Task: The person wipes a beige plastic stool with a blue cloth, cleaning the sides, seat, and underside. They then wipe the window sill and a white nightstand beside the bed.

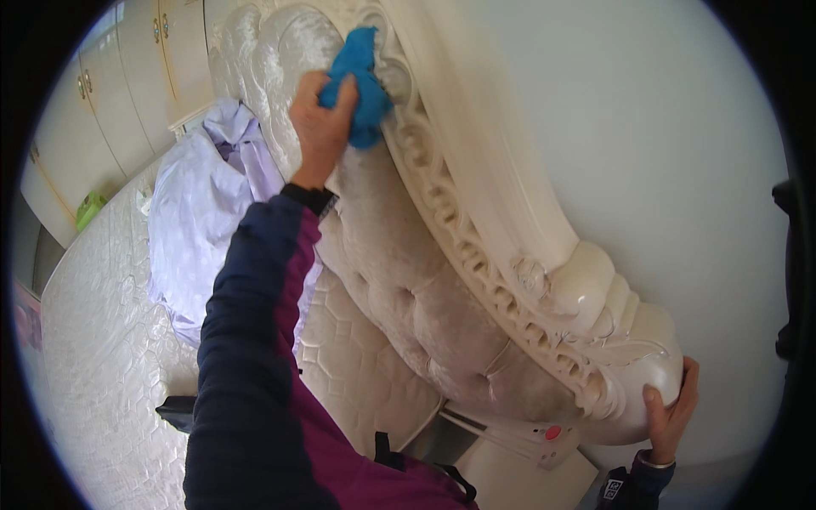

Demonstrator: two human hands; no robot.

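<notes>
My left hand (322,124) holds a bunched blue cloth (360,95). The cloth presses against the carved cream frame of a headboard (440,204), high up beside its tufted velvet padding (408,268). At the lower right my right hand (672,408) grips the glossy rounded scroll end (647,357) of the same frame, thumb on the near side. Openwork carving runs along the inner edge of the frame between the two hands.
A quilted mattress (115,274) lies left of the headboard, with crumpled lavender bedding (197,223) on it. Cream wardrobe doors (143,83) and a green object (91,210) are beyond. A pale wall (637,159) rises behind the headboard; a cream cabinet top (523,472) sits below.
</notes>
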